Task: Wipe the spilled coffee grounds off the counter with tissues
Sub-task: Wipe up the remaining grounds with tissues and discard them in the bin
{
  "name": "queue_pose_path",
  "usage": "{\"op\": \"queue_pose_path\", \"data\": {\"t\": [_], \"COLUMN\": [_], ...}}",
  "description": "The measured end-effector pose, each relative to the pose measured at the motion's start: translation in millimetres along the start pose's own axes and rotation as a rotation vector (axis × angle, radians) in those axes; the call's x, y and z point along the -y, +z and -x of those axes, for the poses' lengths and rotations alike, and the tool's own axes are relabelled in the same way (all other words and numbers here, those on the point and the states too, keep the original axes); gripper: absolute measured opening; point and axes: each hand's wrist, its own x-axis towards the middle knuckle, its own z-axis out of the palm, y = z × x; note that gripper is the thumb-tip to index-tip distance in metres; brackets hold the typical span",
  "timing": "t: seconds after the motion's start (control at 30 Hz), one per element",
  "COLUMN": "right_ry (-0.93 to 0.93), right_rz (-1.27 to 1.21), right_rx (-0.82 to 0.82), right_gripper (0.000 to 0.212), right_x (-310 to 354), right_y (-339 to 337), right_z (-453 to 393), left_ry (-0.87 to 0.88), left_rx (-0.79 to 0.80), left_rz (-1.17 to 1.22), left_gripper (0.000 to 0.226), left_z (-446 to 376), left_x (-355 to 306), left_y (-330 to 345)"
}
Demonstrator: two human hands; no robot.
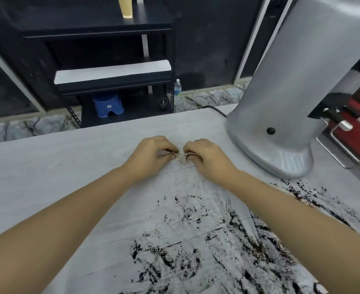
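Pinching is what both hands are up to, dead centre of the frame: the left hand (153, 152) and the right hand (206, 155) sit knuckle to knuckle on the pale grey wood-grain counter (47, 177), fingers curled in tight, each nipping one side of a small crumpled white tissue (180, 158) between fingertips and thumb. Only a little scrap of it shows in the gap between them (the rest is tucked under the fingers, so can't tell how big the wad is). Both forearms stretch in from the bottom corners.

The dark spilled coffee grounds (196, 251) are smeared in streaks over the lower middle and lower right of the frame, well below the hands and between the forearms, with more speckles running under the right forearm toward the right edge.

At the upper right stands a big silver metal grinder body (291, 92), its flared base resting on the counter just right of the right hand. Behind the counter, upper left, a black metal shelf rack (111, 24) holds a tan paper cup (125, 6) on top and a blue plastic stool (108, 105) at the bottom, with a clear plastic water bottle (177, 92) on the floor beside it.
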Motion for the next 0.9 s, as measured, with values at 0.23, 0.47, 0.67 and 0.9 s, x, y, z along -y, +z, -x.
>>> {"op": "queue_pose_path", "data": {"t": [0.23, 0.47, 0.67, 0.9], "right_ry": [-0.098, 0.075, -0.023, -0.120], "right_rz": [0.061, 0.071, 0.095, 0.005], "right_rx": [-0.052, -0.125, -0.101, 0.113], "right_gripper": [0.017, 0.018, 0.015, 0.027], "right_x": [-19.6, -45.3, -11.5, 64.0], "right_y": [-12.8, 7.1, 1.4, -8.5], "right_z": [-27.3, -60.8, -6.2, 104.6], "left_ry": [0.106, 0.013, 0.142, 0.264], "left_rx": [0.039, -0.076, 0.077, 0.325], "left_rz": [-0.076, -0.171, -0.199, -0.084], "left_gripper": [0.017, 0.019, 0.028, 0.028], "left_z": [-33.2, -64.2, -8.1, 101.4], "left_x": [2.9, 23.4, 1.5, -45.2], "left_y": [-13.3, 10.5, 2.4, -2.1]}}
